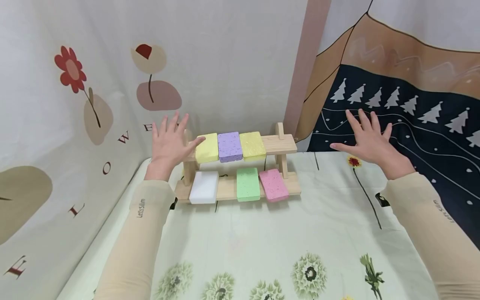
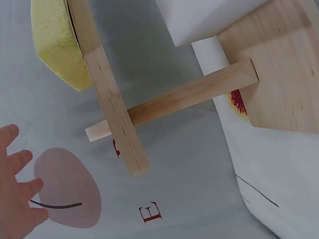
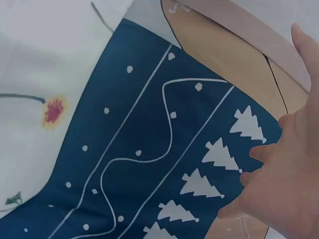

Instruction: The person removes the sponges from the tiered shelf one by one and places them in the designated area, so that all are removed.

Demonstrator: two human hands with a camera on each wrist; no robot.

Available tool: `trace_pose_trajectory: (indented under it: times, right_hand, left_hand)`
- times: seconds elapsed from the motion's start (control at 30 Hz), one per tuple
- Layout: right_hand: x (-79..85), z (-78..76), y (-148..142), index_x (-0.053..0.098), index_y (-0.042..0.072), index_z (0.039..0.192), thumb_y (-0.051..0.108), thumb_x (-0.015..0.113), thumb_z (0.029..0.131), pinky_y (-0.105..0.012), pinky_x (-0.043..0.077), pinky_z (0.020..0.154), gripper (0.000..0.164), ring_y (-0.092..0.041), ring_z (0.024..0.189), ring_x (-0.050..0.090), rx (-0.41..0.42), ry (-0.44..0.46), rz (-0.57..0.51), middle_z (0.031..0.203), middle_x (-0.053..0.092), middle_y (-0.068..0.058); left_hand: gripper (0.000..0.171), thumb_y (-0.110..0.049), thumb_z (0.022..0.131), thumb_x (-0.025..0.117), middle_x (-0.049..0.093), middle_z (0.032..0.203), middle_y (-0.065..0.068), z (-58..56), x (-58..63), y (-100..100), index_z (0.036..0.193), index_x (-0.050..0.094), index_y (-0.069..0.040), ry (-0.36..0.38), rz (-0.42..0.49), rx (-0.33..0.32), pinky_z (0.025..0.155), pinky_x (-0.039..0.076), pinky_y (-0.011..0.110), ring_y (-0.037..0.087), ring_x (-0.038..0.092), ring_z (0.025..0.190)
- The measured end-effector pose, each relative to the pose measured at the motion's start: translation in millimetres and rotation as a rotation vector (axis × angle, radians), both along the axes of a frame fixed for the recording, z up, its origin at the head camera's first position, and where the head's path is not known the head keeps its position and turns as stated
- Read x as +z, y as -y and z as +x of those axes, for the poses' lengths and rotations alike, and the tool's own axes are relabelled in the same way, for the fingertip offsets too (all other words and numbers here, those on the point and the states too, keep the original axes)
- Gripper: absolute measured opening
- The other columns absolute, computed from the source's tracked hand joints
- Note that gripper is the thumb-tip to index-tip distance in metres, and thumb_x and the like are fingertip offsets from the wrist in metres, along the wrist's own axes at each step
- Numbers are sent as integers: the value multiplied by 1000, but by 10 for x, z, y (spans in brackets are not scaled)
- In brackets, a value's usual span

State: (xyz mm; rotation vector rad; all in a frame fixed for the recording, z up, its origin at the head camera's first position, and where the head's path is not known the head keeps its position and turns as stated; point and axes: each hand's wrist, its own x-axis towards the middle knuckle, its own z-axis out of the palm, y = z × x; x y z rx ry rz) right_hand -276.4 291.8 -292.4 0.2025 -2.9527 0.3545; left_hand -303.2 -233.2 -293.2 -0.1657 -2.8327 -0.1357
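Observation:
A small two-tier wooden rack [image 1: 279,143] stands on the cloth. Its upper shelf carries a yellow sponge [image 1: 208,149], a purple sponge [image 1: 230,146] and another yellow sponge [image 1: 253,145]. On the lower shelf lie a white sponge [image 1: 204,187], a green sponge [image 1: 248,184] and a pink sponge [image 1: 274,185], the pink one slightly turned. My left hand [image 1: 168,143] is raised by the rack's left end, fingers spread, its thumb overlapping the left yellow sponge in the head view; contact cannot be told. Well right of the rack, my right hand [image 1: 369,139] is held up with spread fingers, holding nothing.
Behind the rack hangs a pale curtain [image 1: 232,62] with printed flowers and letters. A dark cloth with white trees [image 1: 391,98] hangs at the right. The pale flowered tablecloth [image 1: 262,233] spreads in front of the rack.

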Motion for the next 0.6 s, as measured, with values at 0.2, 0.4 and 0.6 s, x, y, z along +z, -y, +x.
trace_pose_trajectory:
  times: [0.2,0.4,0.6]
  right_hand:
    - [-44,-6,54,-5,17,161,69,58,87,-85,-11,108,110,-54,149,-12,5,-3,-21,165,-8,-28]
    - [-84,-13,118,-3,17,161,61,64,88,-84,-8,111,108,-52,150,-7,13,-8,-58,166,-4,-27]
    - [-133,-13,205,-1,14,161,48,70,89,-79,0,117,107,-53,150,1,32,-30,-92,165,4,-28]
  left_hand:
    - [94,-83,89,30,9,170,8,15,28,7,162,11,-26,-42,10,3,126,-2,65,43,10,154]
    - [87,-75,93,38,15,169,9,35,29,36,161,16,-25,-87,28,5,128,2,62,41,13,154]
    - [83,-70,95,42,20,167,9,57,1,78,160,21,-23,-139,63,-2,128,6,60,40,17,153]
